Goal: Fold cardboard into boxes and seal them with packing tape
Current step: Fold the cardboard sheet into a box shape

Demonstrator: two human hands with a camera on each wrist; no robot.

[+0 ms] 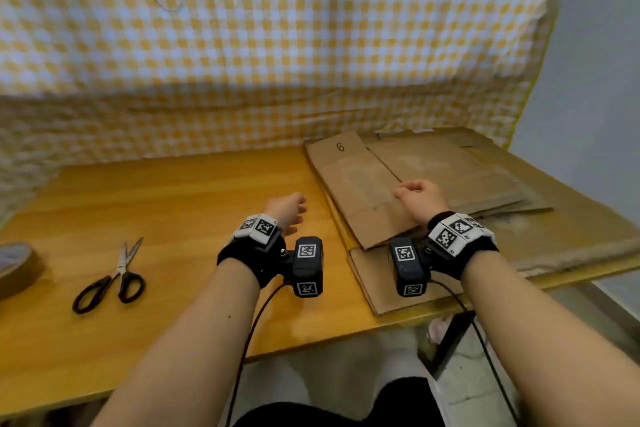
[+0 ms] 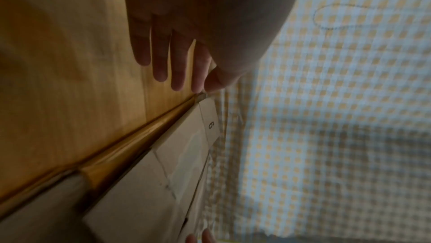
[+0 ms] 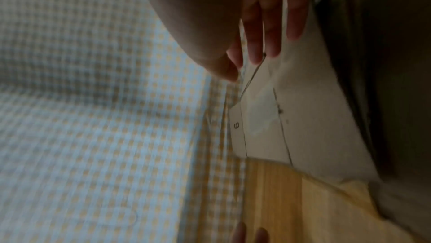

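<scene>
- Head view is showing us our two bare hands reaching out over the orange wooden table (image 1: 156, 204), with the stack of flattened brown cardboard sheets (image 1: 433, 170) lying at the right, running out to the table's right edge.
- We are holding our right hand (image 1: 420, 199) over the top sheet, a flat brown cardboard blank marked with a 6 (image 1: 356, 180); its fingers are loosely curled and, as far as we can judge, gripping nothing.
- We are keeping our left hand (image 1: 287, 211) just left of that blank's left edge, fingers straight and relaxed, holding nothing; whether it is touching the table we cannot tell.
- The blank's long axis is running from near-right to far-left, its numbered end lying far from us by the yellow-and-white checked cloth backdrop (image 1: 277, 45).
- So the right hand is nearer the cardboard; the left is flanking its free edge.
- Bare tabletop is lying open to the left for dragging the blank across and unfolding it.
- Black-handled steel scissors (image 1: 114, 279) and a brown roll of packing tape (image 1: 15, 265) are sitting at the near left, well apart from both hands.
</scene>
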